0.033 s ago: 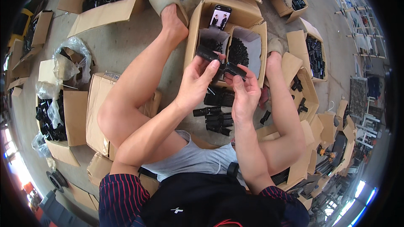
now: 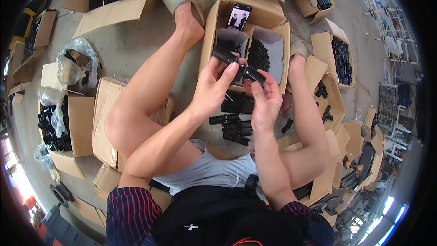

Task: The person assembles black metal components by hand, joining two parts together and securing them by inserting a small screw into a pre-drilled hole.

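I had the left hand (image 2: 211,84) pinched on a long black piece (image 2: 223,55) and the right hand (image 2: 266,102) pinched on a short black piece (image 2: 253,74), both up over the cardboard box (image 2: 208,41). From far off, I couldn't tell if the pieces touched. They looked light, hard and a bit slippery, so best held by their long sides.

A lit phone (image 2: 239,17); clear plastic bag (image 2: 69,74) — left; mesh panel (image 2: 387,105) — right.
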{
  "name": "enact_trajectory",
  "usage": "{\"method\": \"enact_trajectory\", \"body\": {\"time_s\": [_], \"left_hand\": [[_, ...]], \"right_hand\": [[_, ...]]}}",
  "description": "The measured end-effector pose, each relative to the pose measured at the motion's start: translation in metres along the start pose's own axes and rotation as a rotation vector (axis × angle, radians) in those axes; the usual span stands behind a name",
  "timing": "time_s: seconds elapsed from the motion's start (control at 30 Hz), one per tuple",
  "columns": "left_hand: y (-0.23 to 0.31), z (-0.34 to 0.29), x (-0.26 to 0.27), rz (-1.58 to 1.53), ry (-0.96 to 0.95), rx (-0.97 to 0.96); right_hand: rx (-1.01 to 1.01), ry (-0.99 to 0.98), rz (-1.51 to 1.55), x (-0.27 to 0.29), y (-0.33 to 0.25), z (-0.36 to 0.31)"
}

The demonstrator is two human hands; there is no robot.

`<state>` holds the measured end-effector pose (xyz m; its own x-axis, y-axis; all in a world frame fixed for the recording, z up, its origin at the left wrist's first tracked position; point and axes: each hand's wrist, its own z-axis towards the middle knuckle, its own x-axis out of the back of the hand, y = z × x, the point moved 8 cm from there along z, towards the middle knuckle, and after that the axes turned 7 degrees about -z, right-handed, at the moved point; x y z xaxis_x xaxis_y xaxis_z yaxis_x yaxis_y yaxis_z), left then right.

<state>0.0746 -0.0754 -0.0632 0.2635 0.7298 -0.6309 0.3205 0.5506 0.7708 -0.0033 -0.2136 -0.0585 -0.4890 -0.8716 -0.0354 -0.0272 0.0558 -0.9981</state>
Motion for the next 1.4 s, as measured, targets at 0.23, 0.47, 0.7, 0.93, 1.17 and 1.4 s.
{"method": "enact_trajectory", "body": {"time_s": [0.23,0.47,0.7,0.93,1.17,1.4], "left_hand": [[0.039,-0.001,0.006,0.761,0.015,-0.152],[0.049,0.004,0.003,0.877,-0.018,-0.232],[0.04,0.005,-0.004,0.471,-0.088,-0.044],[0.036,0.006,-0.011,0.399,-0.195,-0.017],[0.025,0.006,-0.006,0.239,-0.212,0.108],[0.0,0.003,0.0,-0.06,-0.09,0.336]], "right_hand": [[-0.234,-0.065,-0.295,0.047,0.076,-0.025],[0.089,-0.545,-1.253,0.027,0.127,-0.077],[0.393,-0.78,-1.525,-0.034,0.166,-0.11],[0.282,-0.64,-1.314,-0.023,0.125,-0.082],[-0.123,-0.103,-0.711,0.055,0.04,-0.03],[0.419,0.271,-0.185,0.057,-0.067,-0.031]]}}
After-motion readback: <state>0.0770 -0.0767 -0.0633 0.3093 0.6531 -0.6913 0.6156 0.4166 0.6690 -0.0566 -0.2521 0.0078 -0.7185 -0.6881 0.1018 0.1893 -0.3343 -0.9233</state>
